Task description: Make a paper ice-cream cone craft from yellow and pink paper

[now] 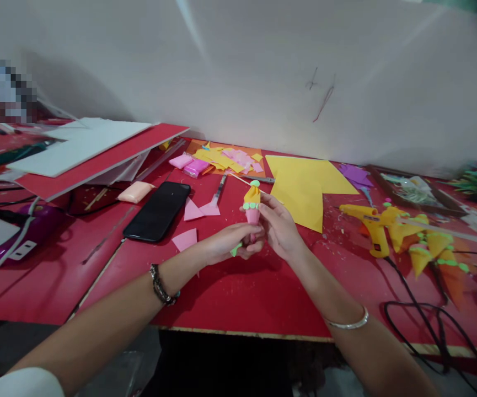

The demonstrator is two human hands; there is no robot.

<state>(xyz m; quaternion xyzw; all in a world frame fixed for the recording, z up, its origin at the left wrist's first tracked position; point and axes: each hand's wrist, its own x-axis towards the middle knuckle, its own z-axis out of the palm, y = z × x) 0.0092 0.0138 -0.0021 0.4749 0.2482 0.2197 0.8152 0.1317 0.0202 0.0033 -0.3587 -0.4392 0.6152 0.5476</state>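
Observation:
A small ice-cream-like craft piece (252, 202), with a pink cone, yellow top and green beads and tip, stands upright between my hands above the red table (238, 292). My left hand (232, 240) has its fingers wrapped round the lower cone, and a bit of green (236, 250) shows beside its fingers. Against the right side of the piece, my right hand (277, 223) closes its fingertips on it. The undersides of both hands' grips are partly hidden. Pink paper pieces (185, 239) lie to the left of my hands.
A phone (157, 212) lies left, near foam boards (85, 149) and soft packets (136, 192). Yellow sheets (298, 190) are behind my hands. At right are a yellow glue gun (373, 223), its looping black cable (414, 303), finished cones (422, 256) and a tray (414, 190).

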